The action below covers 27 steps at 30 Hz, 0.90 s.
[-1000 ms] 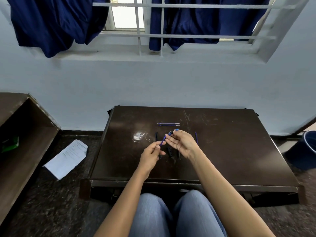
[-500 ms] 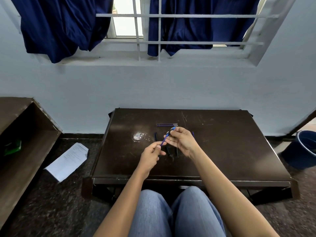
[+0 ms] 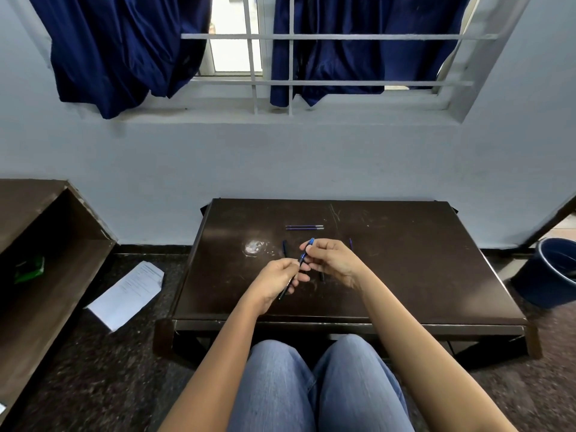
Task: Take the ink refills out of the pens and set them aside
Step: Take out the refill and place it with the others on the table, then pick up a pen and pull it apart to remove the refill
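Observation:
Both hands hold one blue pen point(image 3: 304, 256) slanted above the dark table point(image 3: 420, 275). My left hand point(image 3: 277, 280) grips its lower dark end, and my right hand point(image 3: 333, 260) pinches the upper blue part near the tip. Two thin ink refills point(image 3: 304, 227) lie side by side further back on the table. Another dark pen point(image 3: 284, 247) lies left of my hands, and a thin blue piece point(image 3: 350, 243) shows just behind my right hand. More pen parts under my hands are mostly hidden.
A shiny spot point(image 3: 254, 246) marks the table to the left. On the floor lie a sheet of paper point(image 3: 127, 294) at left and a blue bucket point(image 3: 551, 272) at right. A brown shelf unit point(image 3: 37, 244) stands at left. My knees point(image 3: 314, 385) are below the table's front edge.
The hands have stayed together on the pen, with the left hand's grip now closer to the right hand. The camera has tilted so the window sits lower in view.

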Each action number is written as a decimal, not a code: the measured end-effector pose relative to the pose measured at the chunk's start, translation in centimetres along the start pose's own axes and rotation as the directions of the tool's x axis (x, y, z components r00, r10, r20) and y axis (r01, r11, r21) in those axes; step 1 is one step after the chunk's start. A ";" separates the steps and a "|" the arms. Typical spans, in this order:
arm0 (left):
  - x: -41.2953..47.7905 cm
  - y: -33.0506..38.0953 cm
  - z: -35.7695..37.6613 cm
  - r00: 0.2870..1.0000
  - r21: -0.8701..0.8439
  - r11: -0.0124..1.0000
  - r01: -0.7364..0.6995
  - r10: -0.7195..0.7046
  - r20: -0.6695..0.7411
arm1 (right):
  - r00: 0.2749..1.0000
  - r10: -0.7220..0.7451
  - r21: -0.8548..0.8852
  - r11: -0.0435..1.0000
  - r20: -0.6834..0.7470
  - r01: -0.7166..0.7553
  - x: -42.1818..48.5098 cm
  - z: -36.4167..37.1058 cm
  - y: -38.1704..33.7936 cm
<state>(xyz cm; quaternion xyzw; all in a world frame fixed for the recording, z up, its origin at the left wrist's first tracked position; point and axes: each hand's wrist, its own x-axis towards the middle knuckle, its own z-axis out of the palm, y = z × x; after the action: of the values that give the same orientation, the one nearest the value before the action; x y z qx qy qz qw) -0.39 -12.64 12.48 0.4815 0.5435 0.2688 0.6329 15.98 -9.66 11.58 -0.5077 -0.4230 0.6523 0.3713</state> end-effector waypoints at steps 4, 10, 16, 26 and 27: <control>-0.8 0.2 0.0 0.998 0.000 0.999 0.050 -0.050 -0.037 | 0.999 -0.003 0.045 0.999 -0.034 0.004 -0.6 0.0 0.2; -1.1 -0.2 0.6 0.996 -0.009 0.999 0.052 -0.052 -0.066 | 0.996 -0.031 0.041 0.999 -0.078 0.034 -1.5 -0.1 0.9; -1.7 -1.1 1.5 0.986 0.078 0.996 -0.039 0.051 -0.158 | 0.993 -0.050 0.003 0.999 -0.108 0.050 -2.5 -0.7 1.3; -2.6 -0.5 2.7 0.990 0.086 0.995 0.046 -0.034 -0.139 | 0.990 -0.068 -0.039 0.997 -0.123 0.064 -3.8 -1.1 1.7; -2.6 -0.7 2.6 0.990 0.113 0.993 0.023 -0.007 -0.140 | 0.989 -0.077 -0.058 0.996 -0.125 0.070 -3.9 -1.1 1.7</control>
<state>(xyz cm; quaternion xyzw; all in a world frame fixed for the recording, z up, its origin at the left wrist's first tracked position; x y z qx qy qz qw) 1.32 -15.97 12.82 0.4930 0.6045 0.2651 0.5669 17.76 -13.66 11.27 -0.5422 -0.4342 0.5928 0.4074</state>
